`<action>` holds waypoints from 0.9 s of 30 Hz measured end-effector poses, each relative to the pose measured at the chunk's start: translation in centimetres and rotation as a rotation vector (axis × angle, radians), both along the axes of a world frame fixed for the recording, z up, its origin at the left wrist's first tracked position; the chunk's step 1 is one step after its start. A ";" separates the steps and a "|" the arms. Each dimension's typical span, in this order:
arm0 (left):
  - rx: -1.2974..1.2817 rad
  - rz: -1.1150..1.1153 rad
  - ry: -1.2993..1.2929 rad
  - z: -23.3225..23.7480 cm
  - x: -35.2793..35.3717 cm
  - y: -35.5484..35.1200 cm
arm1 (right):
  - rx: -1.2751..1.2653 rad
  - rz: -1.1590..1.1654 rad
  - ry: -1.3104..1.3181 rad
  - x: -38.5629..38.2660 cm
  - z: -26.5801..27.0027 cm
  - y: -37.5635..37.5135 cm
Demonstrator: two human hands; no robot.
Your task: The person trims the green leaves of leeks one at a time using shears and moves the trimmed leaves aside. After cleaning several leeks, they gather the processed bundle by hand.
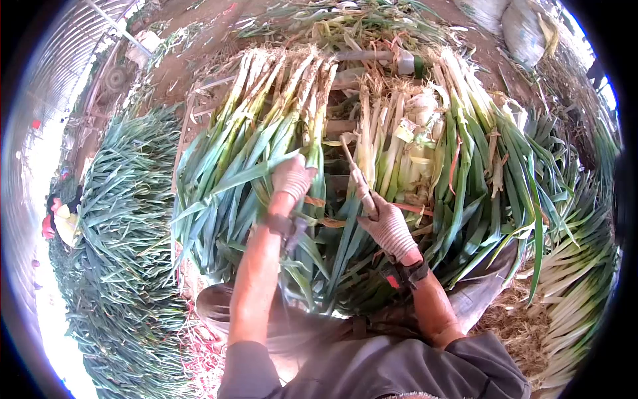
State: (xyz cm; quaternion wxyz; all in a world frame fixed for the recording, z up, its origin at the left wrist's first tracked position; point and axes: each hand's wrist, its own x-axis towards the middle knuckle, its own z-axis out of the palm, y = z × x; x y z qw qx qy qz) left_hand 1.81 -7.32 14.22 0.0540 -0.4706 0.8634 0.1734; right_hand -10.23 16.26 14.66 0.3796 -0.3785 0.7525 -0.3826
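Note:
My left hand (292,178), in a pale ribbed glove, is closed on leek leaves at the right side of the left-hand leek pile (266,133). Its fingertips are partly hidden among the leaves. My right hand (389,229), gloved the same way, grips the handle of a thin knife (352,163), its blade pointing up and away from me. To the right of the blade lie more leeks (458,113), roots at the far end and green leaves towards me. Their dry outer leaves are yellowed.
A large heap of green leeks (129,239) spreads on the left. At the right, white-stemmed leeks (575,286) lie in a row. Leaf scraps (352,26) cover the ground ahead, with sacks (525,33) at the back right. Another person (65,219) is at the far left.

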 end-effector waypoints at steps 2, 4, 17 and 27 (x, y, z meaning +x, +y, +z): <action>0.069 0.056 0.155 -1.6 -0.8 3.4 | 0.077 0.052 0.017 0.3 1.0 0.5; 0.186 -0.037 0.287 -4.3 -0.2 6.3 | 0.040 0.044 0.052 0.4 0.3 2.2; 0.331 0.087 0.474 -5.4 1.2 11.5 | 0.184 0.064 0.117 3.6 1.8 9.4; 0.248 0.029 0.528 -7.2 1.4 11.2 | 0.155 -0.007 0.300 1.2 -1.3 1.8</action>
